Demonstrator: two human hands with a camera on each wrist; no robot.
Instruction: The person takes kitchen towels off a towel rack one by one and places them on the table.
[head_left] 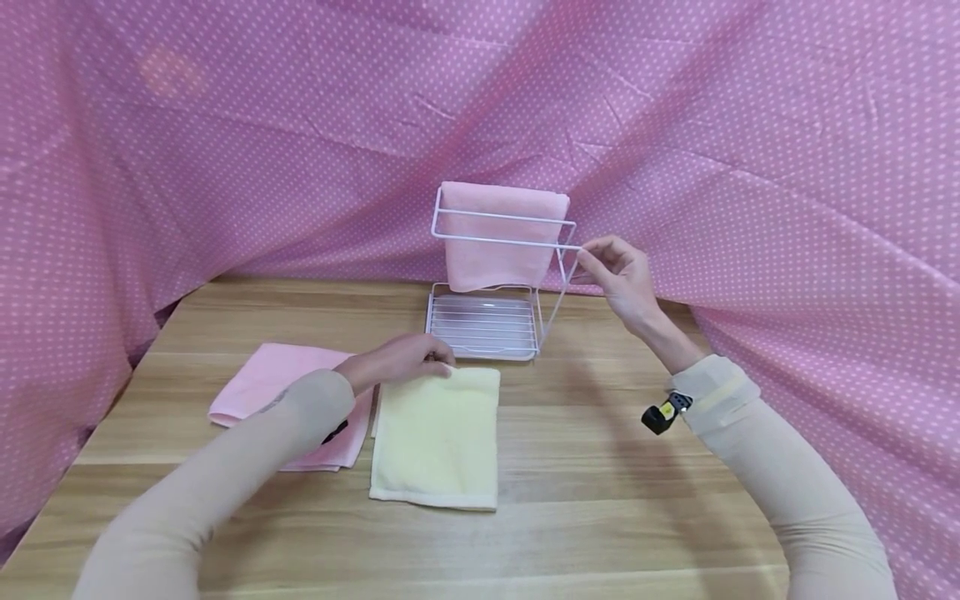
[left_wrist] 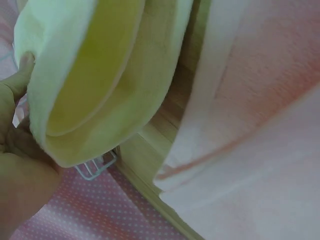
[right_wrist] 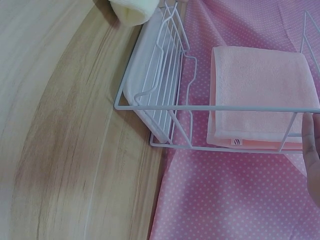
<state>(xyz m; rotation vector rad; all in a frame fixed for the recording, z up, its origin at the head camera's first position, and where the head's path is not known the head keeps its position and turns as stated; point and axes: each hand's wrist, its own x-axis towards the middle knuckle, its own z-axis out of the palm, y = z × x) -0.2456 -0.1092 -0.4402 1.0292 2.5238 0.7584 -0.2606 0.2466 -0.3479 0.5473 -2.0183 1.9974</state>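
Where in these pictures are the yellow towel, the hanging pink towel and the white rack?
Yellow towel (head_left: 437, 440), head view: middle of its upper face.
Hanging pink towel (right_wrist: 263, 82), right wrist view: its broad face.
White rack (right_wrist: 195, 107), right wrist view: a long wire bar.

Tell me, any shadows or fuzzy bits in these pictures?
Head view: a soft shadow on the table beside the right arm, a faint orange glow on the dotted curtain; left wrist view: dim, the close pink towel hazy; right wrist view: the table greyish toward the left.
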